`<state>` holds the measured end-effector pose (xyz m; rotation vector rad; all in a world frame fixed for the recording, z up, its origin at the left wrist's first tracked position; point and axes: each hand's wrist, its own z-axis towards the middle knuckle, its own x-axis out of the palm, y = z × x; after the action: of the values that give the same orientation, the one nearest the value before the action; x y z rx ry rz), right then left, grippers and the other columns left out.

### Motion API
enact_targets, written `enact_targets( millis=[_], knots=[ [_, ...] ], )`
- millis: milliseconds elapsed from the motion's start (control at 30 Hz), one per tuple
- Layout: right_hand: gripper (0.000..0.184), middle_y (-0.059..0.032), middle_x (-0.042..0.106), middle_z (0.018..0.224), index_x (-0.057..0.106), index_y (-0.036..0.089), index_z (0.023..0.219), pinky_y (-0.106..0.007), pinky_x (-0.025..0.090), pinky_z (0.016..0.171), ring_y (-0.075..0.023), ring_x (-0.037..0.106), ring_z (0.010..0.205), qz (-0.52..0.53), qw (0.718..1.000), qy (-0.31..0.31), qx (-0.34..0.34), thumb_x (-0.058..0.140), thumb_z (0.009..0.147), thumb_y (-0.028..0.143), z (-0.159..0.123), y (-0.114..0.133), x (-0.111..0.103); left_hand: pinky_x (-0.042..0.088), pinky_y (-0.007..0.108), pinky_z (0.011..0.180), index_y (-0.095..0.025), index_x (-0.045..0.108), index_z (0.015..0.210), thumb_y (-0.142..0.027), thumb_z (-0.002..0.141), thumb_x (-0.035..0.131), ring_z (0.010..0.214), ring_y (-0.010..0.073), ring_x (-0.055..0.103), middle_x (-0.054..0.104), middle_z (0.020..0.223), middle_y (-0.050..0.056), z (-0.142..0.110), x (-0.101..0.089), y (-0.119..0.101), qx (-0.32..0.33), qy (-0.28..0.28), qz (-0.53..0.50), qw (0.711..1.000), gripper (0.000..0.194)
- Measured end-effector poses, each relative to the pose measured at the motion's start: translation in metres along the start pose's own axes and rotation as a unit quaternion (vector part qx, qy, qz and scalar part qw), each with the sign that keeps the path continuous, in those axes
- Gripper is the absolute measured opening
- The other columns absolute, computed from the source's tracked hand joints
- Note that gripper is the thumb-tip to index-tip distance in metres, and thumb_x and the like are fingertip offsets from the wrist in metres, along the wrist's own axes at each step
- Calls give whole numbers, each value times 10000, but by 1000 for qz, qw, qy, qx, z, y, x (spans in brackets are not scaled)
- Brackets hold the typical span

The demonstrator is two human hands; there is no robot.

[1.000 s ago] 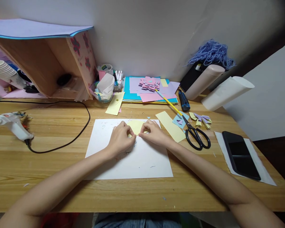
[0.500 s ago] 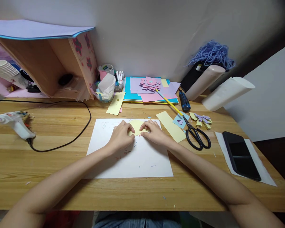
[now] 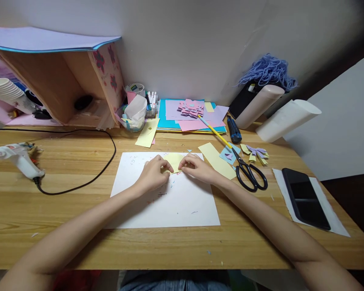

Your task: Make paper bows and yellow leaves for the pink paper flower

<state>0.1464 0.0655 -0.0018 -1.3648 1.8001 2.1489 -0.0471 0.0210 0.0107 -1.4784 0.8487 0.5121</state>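
A small piece of pale yellow paper (image 3: 174, 162) lies over the top part of a white sheet (image 3: 170, 210). My left hand (image 3: 154, 171) pinches its near left edge between thumb and fingers. At the near right edge, my right hand (image 3: 197, 167) grips it the same way. The fingers partly cover the paper's sides. Small coloured pen marks dot the white sheet. To the right of my right hand are a yellow paper strip (image 3: 216, 161) and black-handled scissors (image 3: 249, 171).
A white glue gun (image 3: 21, 159) with a black cord lies left. Behind stand an open box (image 3: 106, 81) and a stack of coloured paper (image 3: 166, 121) under a pink paper flower (image 3: 190, 108). A pencil (image 3: 214, 130), a blue-black cutter (image 3: 233, 130), a paper bow (image 3: 256, 153) and a phone (image 3: 306, 198) are right.
My hands stay on the yellow paper. Their fingertips have drawn slightly apart along its near edge, showing more of that edge. The surrounding objects have not moved.
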Motion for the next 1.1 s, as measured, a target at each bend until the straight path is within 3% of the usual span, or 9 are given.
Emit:
enact_targets(
  millis=[100,200,367,533,800,1100],
  knots=[
    [110,-43,531,937,618,215,883,-292,430,728,-165,509,855,-14,993,-10,-114,590,787,261,-3,0,-2,400,322,687,-234,678,719,-189,724,483,736,175,534,539,836,22,-3,-1,-2,14,-12,4,1000,200],
    [116,-61,562,910,623,217,880,-320,447,753,-182,531,859,-66,975,-33,-208,586,812,303,-2,-5,-3,395,318,664,-220,669,717,-172,725,480,718,175,539,559,833,28,-5,-1,-3,33,-24,29,999,195],
    [180,-76,611,820,619,208,827,-324,448,682,-186,551,765,-168,941,-28,-293,459,886,265,1,-13,0,383,298,637,-197,611,767,-149,730,487,711,171,540,597,815,26,-8,0,-5,103,-44,80,990,138],
    [159,-82,601,806,592,188,811,-316,444,681,-187,543,764,-189,938,-42,-289,452,875,227,-2,-9,4,370,293,611,-181,606,811,-298,826,496,715,179,540,605,798,51,-9,6,-3,175,-55,158,970,161],
    [62,-50,578,794,565,207,805,-316,453,686,-175,531,760,-93,970,-44,-222,509,829,215,-1,-9,1,353,294,591,-169,633,856,-239,913,360,664,164,517,603,752,68,-3,13,12,272,-84,233,930,288],
    [119,-65,615,829,594,224,872,-339,463,719,-195,545,819,-124,957,-54,-258,476,859,237,-4,-8,3,352,295,620,-170,615,848,-236,921,327,663,154,496,582,751,65,-3,11,12,275,-80,243,927,304]
  ],
)
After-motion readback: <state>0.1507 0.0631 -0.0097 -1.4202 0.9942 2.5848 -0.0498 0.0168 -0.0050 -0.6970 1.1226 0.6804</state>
